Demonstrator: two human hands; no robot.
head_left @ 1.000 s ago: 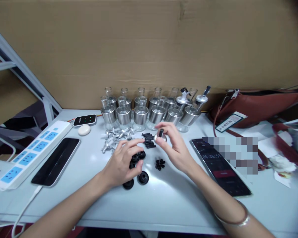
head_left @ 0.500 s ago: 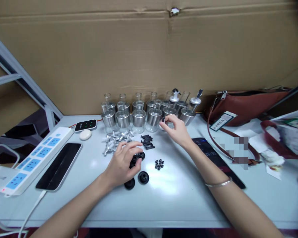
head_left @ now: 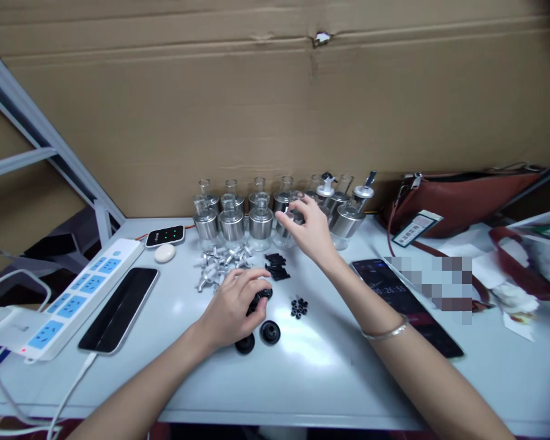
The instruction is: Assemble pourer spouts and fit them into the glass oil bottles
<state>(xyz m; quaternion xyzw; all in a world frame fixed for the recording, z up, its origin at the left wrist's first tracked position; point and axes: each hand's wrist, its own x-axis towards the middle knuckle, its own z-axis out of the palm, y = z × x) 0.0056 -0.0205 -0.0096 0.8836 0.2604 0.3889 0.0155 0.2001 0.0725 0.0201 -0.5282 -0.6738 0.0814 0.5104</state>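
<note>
My right hand is over the front row of bottles, thumb and fingers closed on a pourer top; only a small dark part of it shows. Just below is a glass bottle with a metal sleeve, partly covered by the hand. My left hand rests with loosely curled, parted fingers over black round stoppers, some hidden under it. Two more black stoppers, one a ridged disc, lie by its thumb. Silver pourer parts, black levers and small black rings lie in separate piles.
Two rows of sleeved bottles line the cardboard wall; two at the right carry pourers. A power strip and a phone are at left. Another phone and a brown bag are at right.
My right hand has moved away from me and slightly left with the pourer top, from above the table to the bottles. My left hand stays over the stoppers. The view has shifted.
</note>
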